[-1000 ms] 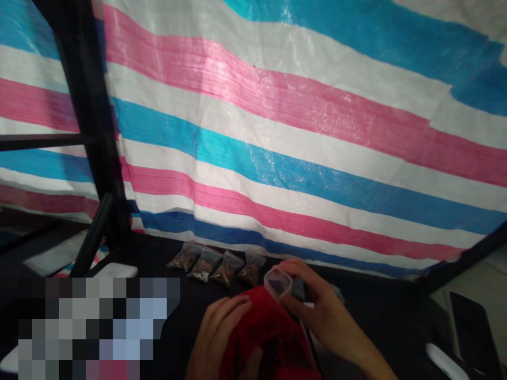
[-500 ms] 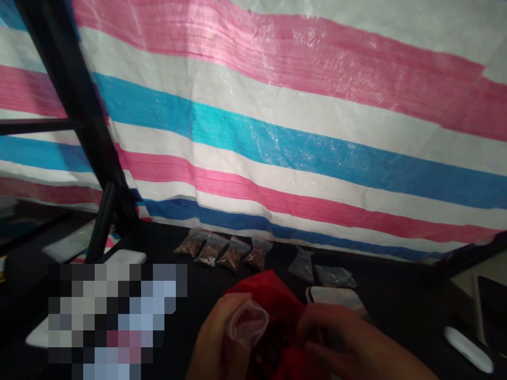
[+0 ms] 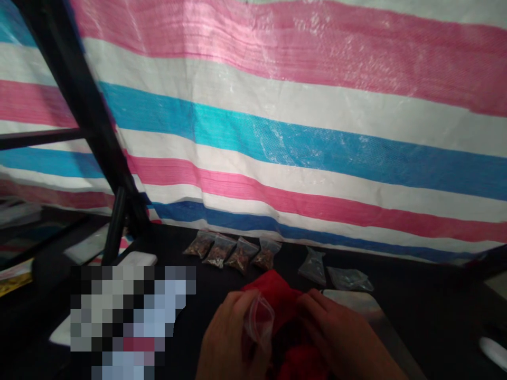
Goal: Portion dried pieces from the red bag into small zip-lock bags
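Observation:
My left hand [image 3: 225, 338] grips a small clear plastic bag [image 3: 259, 319], held open at its mouth, beside a red bag [image 3: 277, 293] on the black table. My right hand [image 3: 336, 332] rests on the red bag with its fingers reaching into the opening; what they hold is hidden. Behind the red bag, several small filled bags of brown bits [image 3: 233, 252] lie in a row along the tarp. Two empty clear bags [image 3: 332, 272] lie to their right.
A striped pink, blue and white tarp [image 3: 301, 137] hangs behind the black table [image 3: 435, 295]. A black metal frame post [image 3: 91, 132] stands at the left. A flat grey plate [image 3: 368, 311] lies by my right hand. A white object [image 3: 493, 351] sits at the right edge.
The small clear bag passed from my right hand to my left. My right hand went down into the red bag. The view tilted down, showing the empty bags.

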The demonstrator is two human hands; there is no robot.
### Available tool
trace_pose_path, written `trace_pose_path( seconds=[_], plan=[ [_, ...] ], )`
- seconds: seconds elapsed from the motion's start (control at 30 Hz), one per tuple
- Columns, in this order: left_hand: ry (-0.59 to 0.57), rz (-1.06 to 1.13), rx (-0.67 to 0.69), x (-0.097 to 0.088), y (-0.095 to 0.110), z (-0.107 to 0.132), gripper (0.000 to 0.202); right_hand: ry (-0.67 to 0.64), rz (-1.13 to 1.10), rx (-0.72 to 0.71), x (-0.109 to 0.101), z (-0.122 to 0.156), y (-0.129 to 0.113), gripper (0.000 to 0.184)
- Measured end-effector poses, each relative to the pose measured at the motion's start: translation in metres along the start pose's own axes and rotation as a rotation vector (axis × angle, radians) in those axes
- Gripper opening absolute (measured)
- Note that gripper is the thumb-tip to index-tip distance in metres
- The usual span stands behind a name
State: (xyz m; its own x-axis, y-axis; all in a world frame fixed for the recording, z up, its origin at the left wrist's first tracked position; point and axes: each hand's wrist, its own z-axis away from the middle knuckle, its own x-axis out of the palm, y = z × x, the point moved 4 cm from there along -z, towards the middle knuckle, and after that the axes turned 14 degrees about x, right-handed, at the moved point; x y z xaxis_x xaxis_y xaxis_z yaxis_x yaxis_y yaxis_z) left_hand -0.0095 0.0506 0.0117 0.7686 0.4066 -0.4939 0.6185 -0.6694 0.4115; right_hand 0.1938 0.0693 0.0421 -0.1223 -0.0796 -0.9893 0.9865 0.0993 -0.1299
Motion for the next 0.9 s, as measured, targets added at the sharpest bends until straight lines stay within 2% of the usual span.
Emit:
trace_pose_path(
  seconds=[0.1,0.23,0.33,0.4,0.53,0.67,0.73,0.83,0.9],
  plan=[
    [-0.022,-0.071,-0.052,-0.004,-0.002,-0.005,0.031,0.048,-0.023,-0.078,0.001,-0.001,-0.005,0.027],
    [-0.168,-0.104,0.078,0.001,-0.001,-0.008,0.043,0.026,-0.161,-0.119,-0.001,-0.001,-0.013,0.025],
    [-0.268,-0.04,0.11,0.007,0.001,-0.009,0.036,-0.053,-0.246,-0.103,-0.002,0.003,-0.02,0.017],
    [-0.29,-0.004,0.075,0.008,0.0,-0.009,0.034,-0.085,-0.277,-0.077,-0.005,0.006,-0.023,0.015],
    [-0.344,0.15,-0.089,0.011,-0.007,-0.01,0.029,-0.089,-0.298,-0.096,-0.009,0.01,-0.03,0.027],
    [-0.283,0.404,-0.336,0.009,-0.015,-0.014,0.021,-0.045,-0.386,-0.245,-0.011,0.013,-0.04,0.025],
    [-0.209,0.467,-0.457,0.005,-0.018,-0.016,0.021,-0.051,-0.434,-0.21,-0.01,0.012,-0.04,0.027],
    [-0.065,0.381,-0.534,-0.006,-0.021,-0.021,0.03,-0.039,-0.401,-0.114,-0.007,0.009,-0.033,0.032],
    [-0.035,0.245,-0.553,-0.014,-0.021,-0.023,0.033,0.036,-0.296,-0.136,-0.007,0.006,-0.028,0.036]
  ],
)
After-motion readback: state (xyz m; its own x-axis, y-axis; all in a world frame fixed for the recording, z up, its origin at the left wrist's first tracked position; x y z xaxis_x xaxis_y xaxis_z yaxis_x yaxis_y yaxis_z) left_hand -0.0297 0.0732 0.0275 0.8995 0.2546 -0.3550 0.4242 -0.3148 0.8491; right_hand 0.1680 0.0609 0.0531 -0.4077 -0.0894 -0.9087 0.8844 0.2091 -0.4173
